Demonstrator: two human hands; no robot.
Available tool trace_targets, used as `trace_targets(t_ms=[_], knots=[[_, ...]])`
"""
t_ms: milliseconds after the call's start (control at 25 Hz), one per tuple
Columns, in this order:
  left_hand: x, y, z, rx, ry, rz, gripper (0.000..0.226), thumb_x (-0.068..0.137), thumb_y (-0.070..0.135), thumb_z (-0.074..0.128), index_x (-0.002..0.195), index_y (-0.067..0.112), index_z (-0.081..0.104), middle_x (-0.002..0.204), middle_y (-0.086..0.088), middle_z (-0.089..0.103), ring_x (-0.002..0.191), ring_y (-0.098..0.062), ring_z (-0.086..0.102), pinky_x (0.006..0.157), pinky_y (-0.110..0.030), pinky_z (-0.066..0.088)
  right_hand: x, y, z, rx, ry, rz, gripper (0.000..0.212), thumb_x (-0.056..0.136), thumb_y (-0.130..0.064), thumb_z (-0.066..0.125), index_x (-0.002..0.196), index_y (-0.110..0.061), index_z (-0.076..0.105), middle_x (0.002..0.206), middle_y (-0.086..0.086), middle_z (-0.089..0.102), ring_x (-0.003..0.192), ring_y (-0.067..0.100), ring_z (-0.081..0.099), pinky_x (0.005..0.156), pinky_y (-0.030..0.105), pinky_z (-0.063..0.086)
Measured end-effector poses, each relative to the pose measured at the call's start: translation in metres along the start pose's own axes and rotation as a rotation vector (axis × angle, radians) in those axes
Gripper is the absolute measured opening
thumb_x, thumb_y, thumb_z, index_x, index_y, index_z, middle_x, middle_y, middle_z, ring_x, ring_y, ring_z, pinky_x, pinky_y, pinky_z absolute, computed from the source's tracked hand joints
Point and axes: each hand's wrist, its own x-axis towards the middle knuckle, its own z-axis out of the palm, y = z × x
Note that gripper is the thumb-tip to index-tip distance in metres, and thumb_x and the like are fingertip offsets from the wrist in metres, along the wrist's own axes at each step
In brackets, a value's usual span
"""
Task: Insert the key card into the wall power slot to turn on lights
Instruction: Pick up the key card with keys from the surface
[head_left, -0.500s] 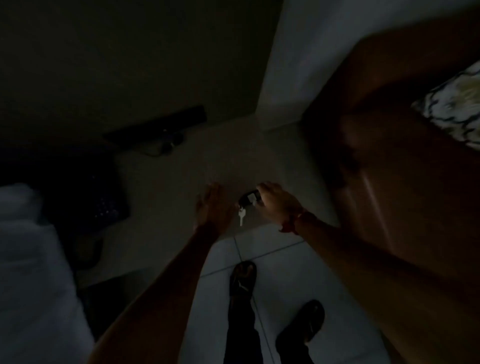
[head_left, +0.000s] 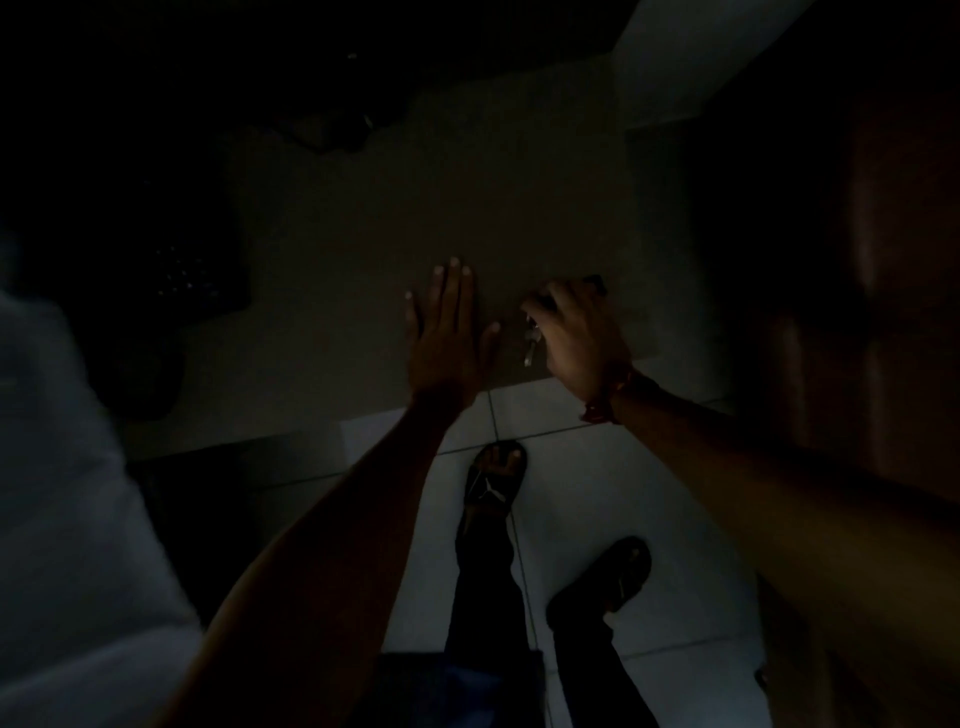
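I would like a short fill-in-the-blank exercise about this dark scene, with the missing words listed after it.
1. The left hand lies ____ against the wall, fingers spread.
2. A small metal key hangs below the ____ hand.
3. A red band sits on the right ____.
4. The feet stand in dark sandals on a pale ____ floor.

Missing words: flat; right; wrist; tiled
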Motion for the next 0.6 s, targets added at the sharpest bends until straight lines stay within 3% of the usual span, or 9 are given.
trace_targets(t_ms=[80,160,360,600], knots=[[0.000,-0.003,0.010,0.019,0.042,0.005,0.076,0.105,0.059,0.029,0.164,0.013,0.014,0.174,-0.007,0.012,0.162,-0.022,0.008,0.129,-0.056,0.002,0.005,0.001,0.008,-0.024,0.025,-0.019,0.036,0.089,-0.012,0.048,0.122,-0.010,0.062,0.126,0.021,0.058,0.116,0.042,0.053,0.095,0.053,0.049],[0.000,-0.005,0.016,0.024,0.079,0.003,0.076,0.105,0.060,0.026,0.164,0.013,0.015,0.173,-0.007,0.015,0.161,-0.021,0.011,0.130,-0.055,0.004,0.011,0.004,0.015,-0.033,0.047,-0.031,0.030,0.090,-0.009,0.056,0.119,-0.007,0.064,0.126,0.024,0.058,0.114,0.045,0.055,0.092,0.055,0.052],[0.000,-0.004,0.016,0.034,0.102,0.012,0.075,0.105,0.058,0.029,0.164,0.014,0.016,0.173,-0.006,0.016,0.161,-0.020,0.013,0.128,-0.052,0.001,0.023,0.013,0.013,-0.065,0.025,0.037,0.023,0.090,-0.008,0.062,0.113,-0.008,0.064,0.134,0.020,0.055,0.124,0.044,0.048,0.100,0.059,0.045],[0.000,0.003,-0.014,0.000,-0.087,-0.012,0.075,0.105,0.055,0.031,0.165,0.014,0.009,0.175,-0.006,0.006,0.162,-0.022,0.003,0.131,-0.055,0.003,0.012,0.012,-0.022,-0.012,-0.008,0.084,0.041,0.090,-0.003,0.061,0.130,-0.006,0.050,0.122,0.022,0.062,0.119,0.039,0.054,0.098,0.053,0.050]])
